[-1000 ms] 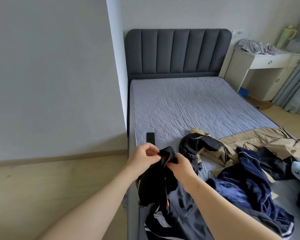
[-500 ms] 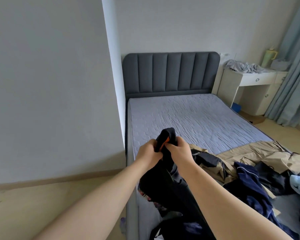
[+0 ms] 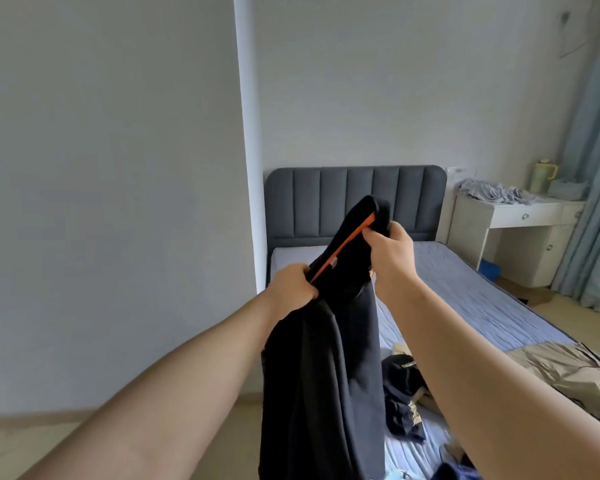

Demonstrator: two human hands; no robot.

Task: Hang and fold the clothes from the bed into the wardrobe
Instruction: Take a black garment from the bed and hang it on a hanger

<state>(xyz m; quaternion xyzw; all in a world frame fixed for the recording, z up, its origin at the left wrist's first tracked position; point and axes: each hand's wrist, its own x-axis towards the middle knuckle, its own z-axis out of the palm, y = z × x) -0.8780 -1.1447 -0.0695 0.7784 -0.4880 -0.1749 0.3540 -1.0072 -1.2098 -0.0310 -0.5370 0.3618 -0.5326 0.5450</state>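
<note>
Black garment [image 3: 326,375] held up, screening bed [image 3: 482,299]; tan clothes [image 3: 561,368] at right.

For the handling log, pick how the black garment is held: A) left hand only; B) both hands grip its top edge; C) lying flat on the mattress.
B: the left hand and right hand each grip the top edge of the black garment, which hangs below them.
</note>
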